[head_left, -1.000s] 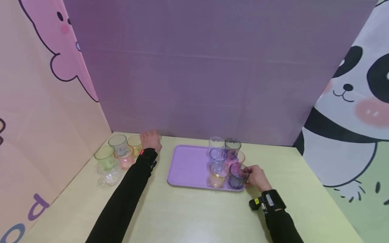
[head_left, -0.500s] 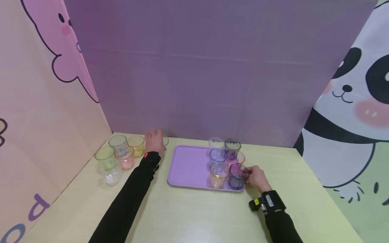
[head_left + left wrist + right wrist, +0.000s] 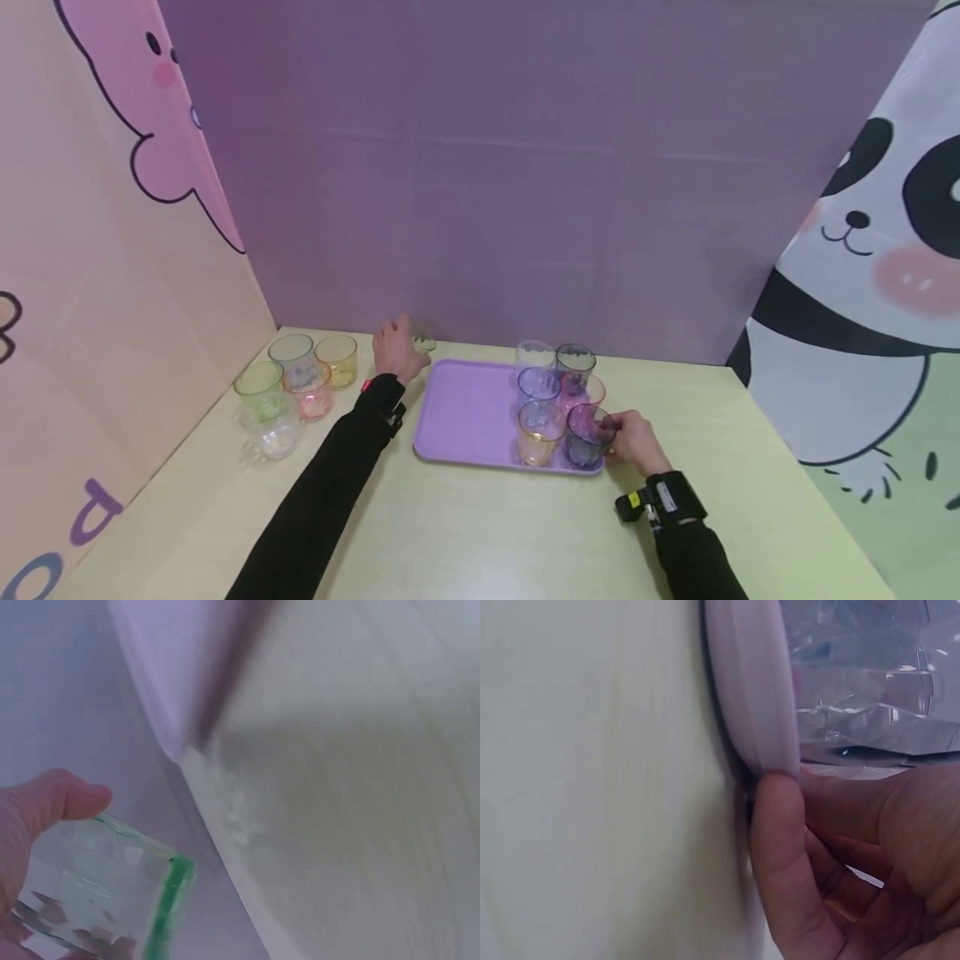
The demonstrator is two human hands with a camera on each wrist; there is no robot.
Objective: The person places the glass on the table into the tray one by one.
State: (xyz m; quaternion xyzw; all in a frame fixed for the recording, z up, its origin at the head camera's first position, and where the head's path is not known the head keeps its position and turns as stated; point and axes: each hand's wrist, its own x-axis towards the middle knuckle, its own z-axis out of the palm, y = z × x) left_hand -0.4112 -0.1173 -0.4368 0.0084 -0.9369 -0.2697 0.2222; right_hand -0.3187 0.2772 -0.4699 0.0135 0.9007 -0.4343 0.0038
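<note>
My left hand (image 3: 398, 350) grips a clear glass tumbler with a green rim (image 3: 112, 877), tilted on its side in the left wrist view. In the head view the hand hides most of that tumbler, beyond the back left corner of the purple tray (image 3: 467, 412). My right hand (image 3: 636, 440) pinches the tray's front right corner, thumb and finger at the rim (image 3: 757, 690) in the right wrist view. Close beside those fingers stands a dark grey glass (image 3: 587, 446). An amber-rimmed glass (image 3: 539, 442) and a blue glass (image 3: 537, 390) are among the several others on the tray's right half.
At the table's left stand several glasses: a yellow one (image 3: 337, 367), a pink one (image 3: 311, 398), a green one (image 3: 259, 396), a bluish one (image 3: 291, 347) and a clear one (image 3: 273, 437). A purple backdrop (image 3: 487, 208) rises behind the table's back edge.
My left hand has moved right along the back edge with the green-rimmed tumbler, away from the yellow glass and toward the tray. My right hand and the tray have stayed in place.
</note>
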